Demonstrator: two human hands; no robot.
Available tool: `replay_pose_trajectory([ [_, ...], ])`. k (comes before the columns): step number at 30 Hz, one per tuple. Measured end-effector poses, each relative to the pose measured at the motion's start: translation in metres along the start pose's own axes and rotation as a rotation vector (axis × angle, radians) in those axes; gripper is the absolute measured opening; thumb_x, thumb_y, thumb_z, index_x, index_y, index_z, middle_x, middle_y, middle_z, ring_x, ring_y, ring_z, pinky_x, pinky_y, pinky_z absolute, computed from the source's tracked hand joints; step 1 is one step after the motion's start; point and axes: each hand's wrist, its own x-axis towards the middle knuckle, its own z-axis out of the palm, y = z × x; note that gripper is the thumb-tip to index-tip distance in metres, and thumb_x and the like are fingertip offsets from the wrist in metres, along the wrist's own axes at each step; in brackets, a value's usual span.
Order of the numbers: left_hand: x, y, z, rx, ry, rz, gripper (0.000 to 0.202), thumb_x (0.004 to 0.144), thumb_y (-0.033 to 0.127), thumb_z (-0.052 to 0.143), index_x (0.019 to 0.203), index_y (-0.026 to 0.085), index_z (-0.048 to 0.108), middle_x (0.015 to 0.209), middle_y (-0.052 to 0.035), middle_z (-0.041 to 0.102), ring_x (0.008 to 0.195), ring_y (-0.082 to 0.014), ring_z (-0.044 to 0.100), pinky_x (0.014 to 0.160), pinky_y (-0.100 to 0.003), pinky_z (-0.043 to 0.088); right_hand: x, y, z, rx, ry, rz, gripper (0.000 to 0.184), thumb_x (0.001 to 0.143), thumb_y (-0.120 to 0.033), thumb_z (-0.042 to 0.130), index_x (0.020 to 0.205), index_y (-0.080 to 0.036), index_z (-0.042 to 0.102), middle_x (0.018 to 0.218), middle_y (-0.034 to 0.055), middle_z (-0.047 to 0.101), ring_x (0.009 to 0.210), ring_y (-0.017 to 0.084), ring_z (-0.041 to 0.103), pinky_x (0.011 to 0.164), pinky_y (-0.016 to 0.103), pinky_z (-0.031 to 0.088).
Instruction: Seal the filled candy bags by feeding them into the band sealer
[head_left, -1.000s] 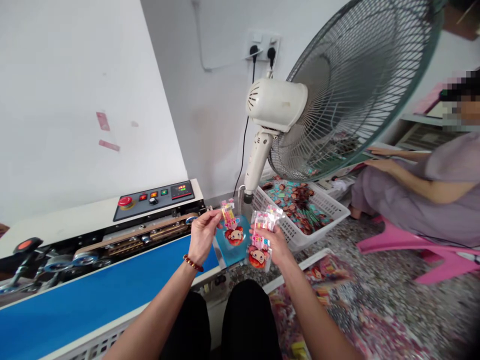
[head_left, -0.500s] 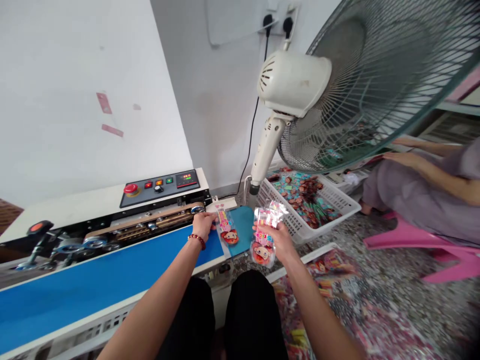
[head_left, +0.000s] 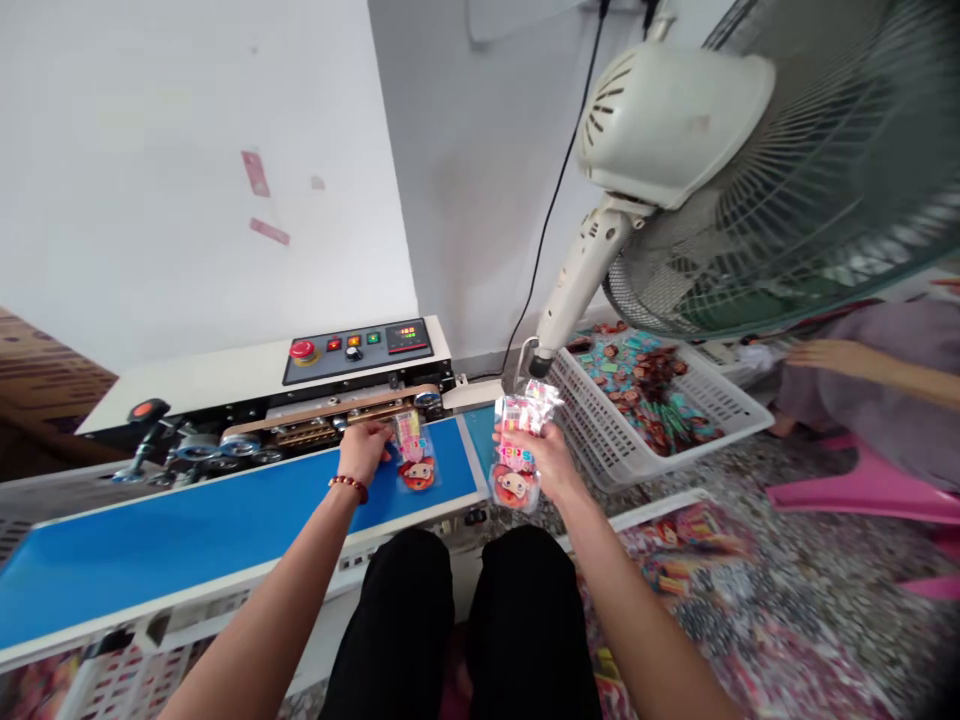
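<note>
A clear plastic packet [head_left: 415, 462] with a red-haired cartoon figure lies on the blue conveyor belt [head_left: 247, 545], its top under the edge of the sealing machine [head_left: 334, 408]. My left hand [head_left: 364, 452], a beaded bracelet at its wrist, is closed at the packet's left edge and seems to pinch it; the fingertips are partly hidden. Just past the belt's right end, my right hand [head_left: 551, 458] is shut on a small bunch of similar shiny packets [head_left: 515, 470], held upright and fanned at the top.
A white floor fan [head_left: 667, 120] leans over from the right. Behind it stands a white basket [head_left: 622, 455] of colourful packets. More packets [head_left: 705, 530] lie in a tray at lower right. A seated person [head_left: 877, 360] and a pink stool [head_left: 847, 485] are at far right.
The single packet and my left hand have moved left, from the teal plate onto the blue belt. My right hand still grips its bunch, now nearer the belt's end. The view has shifted.
</note>
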Motion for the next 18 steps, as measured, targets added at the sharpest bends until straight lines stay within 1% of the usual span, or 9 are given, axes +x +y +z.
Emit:
replay_pose_trajectory([
  [3,-0.018,-0.016,-0.021,0.086,0.219,0.037,0.023,0.079,0.04,0.062,0.085,0.019,0.069,0.069,-0.0059,0.07,0.055,-0.0186,0.06,0.052,-0.026,0.039,0.01,0.007,0.014,-0.021,-0.048,0.018,0.038,0.053,-0.037,0.092,0.083,-0.021,0.075,0.083,0.0063,0.08,0.084,0.032,0.078,0.071,0.036,0.061],
  [4,-0.025,-0.018,-0.021,0.081,0.292,0.073,0.024,0.081,0.043,0.062,0.086,0.02,0.068,0.077,-0.0064,0.072,0.059,-0.0188,0.062,0.054,-0.026,0.041,0.013,0.009,0.018,-0.026,-0.069,0.025,0.038,0.052,-0.037,0.092,0.083,-0.021,0.075,0.081,0.0053,0.079,0.084,0.032,0.077,0.071,0.037,0.061],
  [5,-0.033,-0.017,-0.017,0.06,0.318,0.111,0.027,0.082,0.047,0.061,0.086,0.021,0.067,0.081,-0.006,0.073,0.061,-0.0187,0.063,0.054,-0.025,0.041,0.016,0.011,0.021,-0.031,-0.091,0.029,0.038,0.052,-0.037,0.092,0.083,-0.022,0.075,0.078,0.0043,0.079,0.083,0.032,0.077,0.072,0.037,0.061],
  [6,-0.039,-0.014,-0.01,0.021,0.284,0.148,0.03,0.083,0.051,0.061,0.086,0.021,0.066,0.08,-0.0051,0.072,0.061,-0.0183,0.062,0.054,-0.025,0.042,0.019,0.011,0.024,-0.04,-0.114,0.031,0.039,0.051,-0.037,0.092,0.083,-0.022,0.075,0.076,0.0034,0.078,0.083,0.031,0.077,0.072,0.037,0.061],
  [7,-0.045,-0.008,0.0,-0.031,0.194,0.185,0.033,0.083,0.053,0.061,0.085,0.021,0.067,0.076,-0.004,0.071,0.059,-0.0178,0.061,0.054,-0.025,0.042,0.021,0.012,0.027,-0.054,-0.134,0.03,0.04,0.051,-0.038,0.092,0.083,-0.022,0.075,0.074,0.0026,0.078,0.082,0.031,0.077,0.073,0.037,0.061],
  [10,-0.052,0.024,0.038,-0.223,-0.151,0.269,0.04,0.08,0.055,0.064,0.093,0.018,0.073,0.07,-0.0024,0.069,0.053,-0.016,0.059,0.052,-0.026,0.042,0.027,0.01,0.031,-0.1,-0.168,0.009,0.042,0.051,-0.038,0.092,0.086,-0.021,0.076,0.073,0.0014,0.077,0.081,0.029,0.076,0.076,0.037,0.06],
  [12,-0.049,0.045,0.06,-0.36,-0.267,0.267,0.042,0.075,0.053,0.069,0.093,0.016,0.074,0.068,-0.0022,0.068,0.05,-0.0138,0.056,0.05,-0.024,0.041,0.03,0.009,0.031,-0.126,-0.195,-0.011,0.042,0.053,-0.04,0.092,0.087,-0.02,0.076,0.074,0.0014,0.077,0.081,0.028,0.075,0.078,0.037,0.059],
  [15,-0.039,0.063,0.08,-0.535,-0.278,0.175,0.034,0.065,0.045,0.076,0.077,0.014,0.071,0.061,-0.0005,0.064,0.044,-0.0093,0.048,0.045,-0.022,0.035,0.035,0.007,0.026,-0.156,-0.222,-0.002,0.042,0.055,-0.042,0.091,0.087,-0.018,0.077,0.077,0.0027,0.078,0.081,0.026,0.074,0.081,0.037,0.057],
  [18,-0.032,0.064,0.086,-0.574,-0.254,0.059,0.027,0.063,0.038,0.077,0.07,0.014,0.067,0.056,0.0009,0.06,0.04,-0.0076,0.044,0.041,-0.02,0.026,0.038,0.005,0.019,-0.145,-0.198,0.04,0.043,0.055,-0.041,0.091,0.087,-0.017,0.077,0.079,0.0044,0.078,0.081,0.027,0.074,0.083,0.038,0.056],
])
